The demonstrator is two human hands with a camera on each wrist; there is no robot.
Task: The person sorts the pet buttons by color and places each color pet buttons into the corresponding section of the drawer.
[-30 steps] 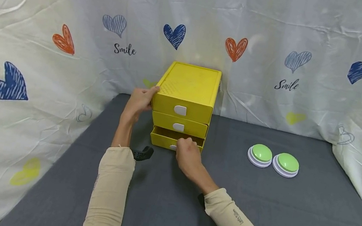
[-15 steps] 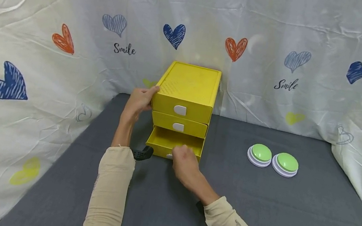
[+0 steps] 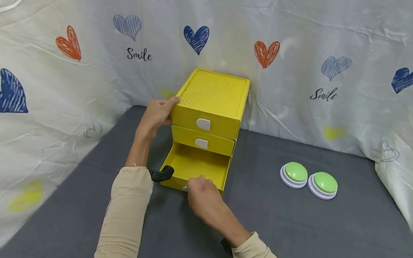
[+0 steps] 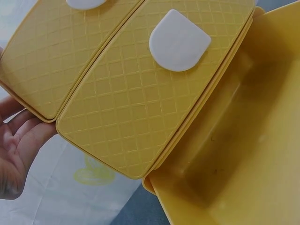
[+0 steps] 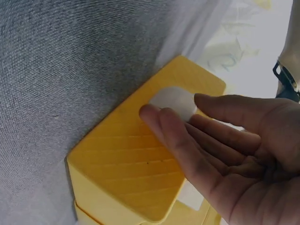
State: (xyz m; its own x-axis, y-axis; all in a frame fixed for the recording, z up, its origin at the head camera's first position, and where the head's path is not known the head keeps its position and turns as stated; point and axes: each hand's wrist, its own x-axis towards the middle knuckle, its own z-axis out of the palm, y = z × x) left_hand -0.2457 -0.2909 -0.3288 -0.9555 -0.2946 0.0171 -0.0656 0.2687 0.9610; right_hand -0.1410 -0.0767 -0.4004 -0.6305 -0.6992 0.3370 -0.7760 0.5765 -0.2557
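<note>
Right hand [image 3: 204, 199] pinches pull tab [image 5: 173, 99]; bottom drawer front [image 5: 124, 154] faces person [image 3: 126, 219], long axis crosswise; left hand [image 3: 156, 115] grips drawer cabinet [image 3: 214, 92].

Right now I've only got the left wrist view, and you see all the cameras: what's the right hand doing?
Observer: The right hand is pinching the white handle of the open bottom drawer.
Operator: Okay, and what else is on the table besides the drawer unit?
Observer: Two green-topped buttons sit side by side on the gray table, to the right of the yellow drawer unit.
</note>
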